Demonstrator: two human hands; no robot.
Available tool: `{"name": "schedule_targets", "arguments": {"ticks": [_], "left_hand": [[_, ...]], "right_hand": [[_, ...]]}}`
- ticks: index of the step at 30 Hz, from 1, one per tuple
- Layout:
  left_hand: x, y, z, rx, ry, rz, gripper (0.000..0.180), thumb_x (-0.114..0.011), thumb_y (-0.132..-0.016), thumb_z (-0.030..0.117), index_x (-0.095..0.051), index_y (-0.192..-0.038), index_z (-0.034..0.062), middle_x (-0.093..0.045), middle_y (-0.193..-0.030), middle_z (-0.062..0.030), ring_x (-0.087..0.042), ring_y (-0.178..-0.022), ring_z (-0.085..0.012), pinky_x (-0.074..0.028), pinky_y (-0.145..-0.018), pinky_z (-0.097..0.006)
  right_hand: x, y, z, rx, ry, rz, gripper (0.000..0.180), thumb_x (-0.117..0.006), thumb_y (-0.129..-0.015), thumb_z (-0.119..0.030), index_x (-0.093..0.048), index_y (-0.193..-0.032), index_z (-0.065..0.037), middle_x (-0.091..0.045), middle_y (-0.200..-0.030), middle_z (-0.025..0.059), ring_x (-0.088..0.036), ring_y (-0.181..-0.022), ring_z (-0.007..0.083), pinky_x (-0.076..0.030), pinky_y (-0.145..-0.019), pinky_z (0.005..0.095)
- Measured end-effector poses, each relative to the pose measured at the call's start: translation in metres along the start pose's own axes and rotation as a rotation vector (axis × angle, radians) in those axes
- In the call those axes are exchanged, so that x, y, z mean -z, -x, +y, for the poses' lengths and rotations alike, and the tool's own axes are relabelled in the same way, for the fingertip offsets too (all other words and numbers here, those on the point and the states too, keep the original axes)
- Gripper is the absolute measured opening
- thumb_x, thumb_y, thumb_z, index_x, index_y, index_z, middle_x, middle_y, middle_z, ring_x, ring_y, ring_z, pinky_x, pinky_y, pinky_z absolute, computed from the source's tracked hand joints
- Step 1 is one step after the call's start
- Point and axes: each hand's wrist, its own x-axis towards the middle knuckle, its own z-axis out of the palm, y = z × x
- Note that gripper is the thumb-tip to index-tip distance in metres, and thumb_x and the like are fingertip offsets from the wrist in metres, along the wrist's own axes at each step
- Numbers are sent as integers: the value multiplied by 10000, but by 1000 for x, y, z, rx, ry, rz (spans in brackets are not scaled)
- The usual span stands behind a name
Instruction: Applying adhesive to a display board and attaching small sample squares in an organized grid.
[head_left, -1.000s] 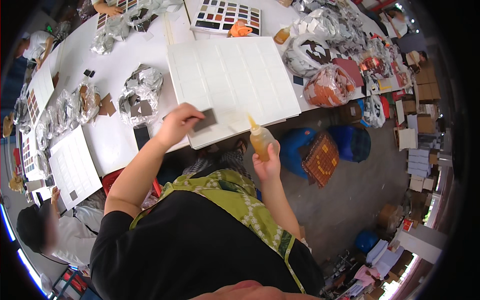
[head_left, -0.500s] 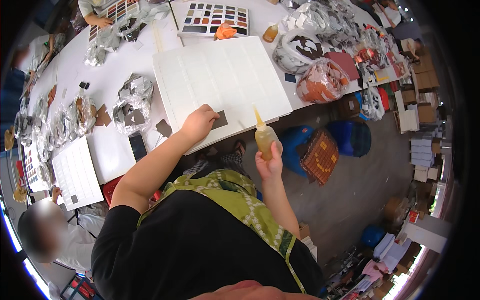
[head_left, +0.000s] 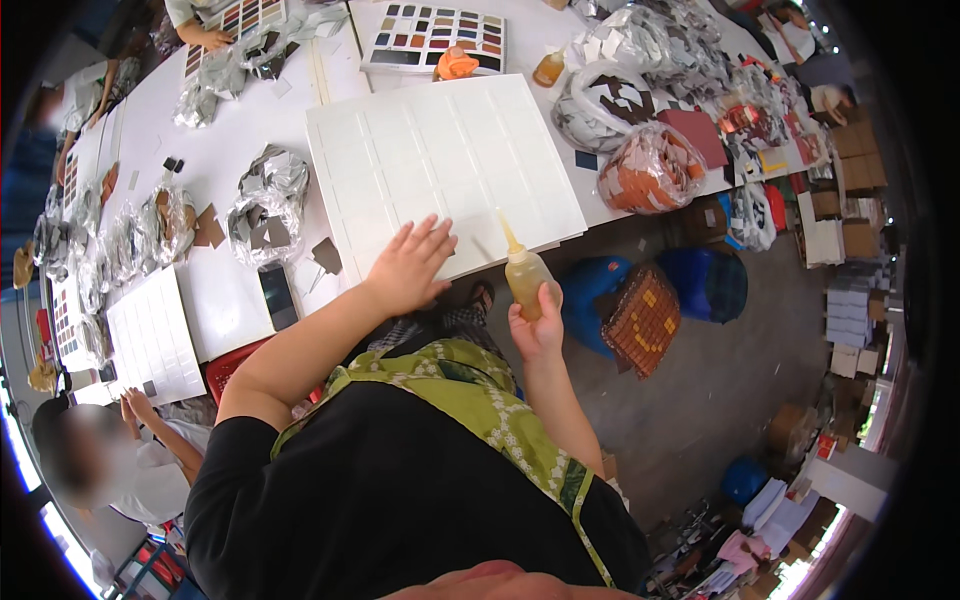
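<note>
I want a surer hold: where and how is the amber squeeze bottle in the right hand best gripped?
Probably by the wide, rounded body of the squeeze bottle, coming from the base end, where the right hand holds its lower part. The slim, tapered nozzle rises from the opposite end, so this should keep hands clear of the tip.

workshop: shared worktable (head_left: 215,150), bagged swatches (head_left: 652,172), stacked cartons (head_left: 858,150)

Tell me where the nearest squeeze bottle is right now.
In the head view, just right of centre, the squeeze bottle is in the person's right hand, by the near edge of the white board and left of the brown checkered mat.
</note>
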Motion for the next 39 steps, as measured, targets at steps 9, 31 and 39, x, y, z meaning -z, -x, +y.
{"name": "schedule_targets", "arguments": {"ticks": [9, 31, 39], "left_hand": [[-5, 0, 5, -82, 5, -292, 857, -525, -798, 572, -275, -1390, 4, -241, -1456, -197, -213, -1359, -327, -181, -1104, -419], [-34, 95, -20, 710, 608, 83, 652, -426, -956, 266, -93, -1425, -38, -70, -1494, -238, -35, -1390, -375, -64, -1118, -421], [23, 97, 3, 692, 996, 269, 586, -290, -990, 302, -84, -1437, -16, -60, -1514, -177, -7, -1406, -275, -17, -1126, -348]], "right_hand": [[-7, -9, -6, -29, 12, -23, 286, -602, -882, -187, -424, -1100, -234, -555, -1064, 0, -582, -888, 203, -480, -592, 314], [-50, -70, 9, 25, 74, -365, 358, -617, -868, -177, -367, -1124, -183, -443, -1136, 17, -430, -1097, 176, -382, -885, 386], [-46, -68, 40, 78, 34, -302, 395, -652, -834, -102, -407, -1140, -155, -471, -1086, 48, -480, -1032, 200, -454, -847, 375]]}}
